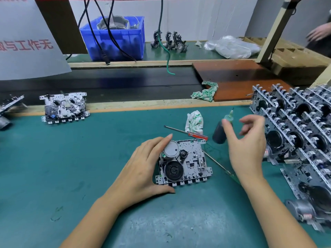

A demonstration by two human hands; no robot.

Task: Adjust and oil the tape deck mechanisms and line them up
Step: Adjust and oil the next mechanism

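A tape deck mechanism (pixel 189 161) lies flat on the green mat in front of me, flywheel and motor side up. My left hand (pixel 143 169) grips its left edge, forefinger along the top and thumb under the bottom corner. My right hand (pixel 247 145) hovers to the right of it, fingers loosely spread and holding nothing. Just behind that hand stands a dark oil bottle (pixel 221 130) with a pale green nozzle. A red-handled screwdriver (pixel 188 132) lies behind the mechanism. A green-handled screwdriver (pixel 222 167) lies to its right, partly under my right wrist.
Several mechanisms (pixel 300 126) stand in rows at the right edge. Another mechanism (pixel 65 107) sits at the far left by the dark conveyor belt (pixel 107 83). A crumpled rag (pixel 194 121) lies behind the screwdriver. A blue bin (pixel 116 36) and another person's hand (pixel 318 33) are further back.
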